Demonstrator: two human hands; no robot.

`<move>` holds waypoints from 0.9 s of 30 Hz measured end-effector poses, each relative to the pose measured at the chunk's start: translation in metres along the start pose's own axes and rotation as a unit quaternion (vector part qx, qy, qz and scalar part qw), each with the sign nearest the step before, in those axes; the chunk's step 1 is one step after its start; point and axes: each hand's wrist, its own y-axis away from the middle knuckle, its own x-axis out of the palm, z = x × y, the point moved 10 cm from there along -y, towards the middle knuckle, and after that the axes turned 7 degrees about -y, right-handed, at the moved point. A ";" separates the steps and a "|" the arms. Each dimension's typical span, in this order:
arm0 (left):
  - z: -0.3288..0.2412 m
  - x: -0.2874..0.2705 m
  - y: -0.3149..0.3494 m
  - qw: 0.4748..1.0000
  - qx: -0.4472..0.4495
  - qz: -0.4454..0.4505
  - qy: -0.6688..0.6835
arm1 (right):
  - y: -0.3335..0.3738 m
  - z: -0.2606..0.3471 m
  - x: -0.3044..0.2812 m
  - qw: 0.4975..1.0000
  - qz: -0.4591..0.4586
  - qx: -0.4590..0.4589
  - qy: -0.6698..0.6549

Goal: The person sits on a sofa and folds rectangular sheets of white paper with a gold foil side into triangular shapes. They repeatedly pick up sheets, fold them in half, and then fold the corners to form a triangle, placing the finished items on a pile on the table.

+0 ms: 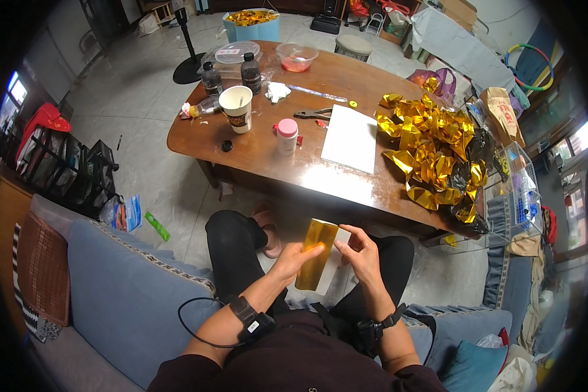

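Observation:
Over my lap, my left hand grips a sheet of gold foil paper, its thumb lying across the shiny face and its other fingers hidden behind. The sheet looks folded into a long strip, with a white part showing along its right side. My right hand is at that right side, fingers bent, with thumb and index finger at the white edge near the top corner. A heap of folded gold foil pieces covers the table's right end.
The wooden table ahead holds a white pad, pliers, a pink-lidded bottle, a paper cup, dark bottles and a clear bowl. A blue sofa surrounds me. Behind the table stands a blue tub of gold pieces.

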 end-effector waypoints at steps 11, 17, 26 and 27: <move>0.009 0.007 0.016 0.988 -0.022 0.102 -0.112 | -0.012 -0.031 -0.010 0.988 -0.021 0.136 -0.072; -0.020 0.008 0.001 0.988 0.044 0.064 -0.135 | -0.003 -0.040 -0.003 0.992 -0.018 0.128 0.004; -0.003 -0.012 -0.008 0.983 0.049 0.025 -0.176 | 0.007 -0.044 0.006 0.983 0.033 0.157 -0.086; 0.000 -0.012 -0.007 0.983 0.044 0.026 -0.177 | 0.007 -0.045 0.005 0.982 0.029 0.162 -0.091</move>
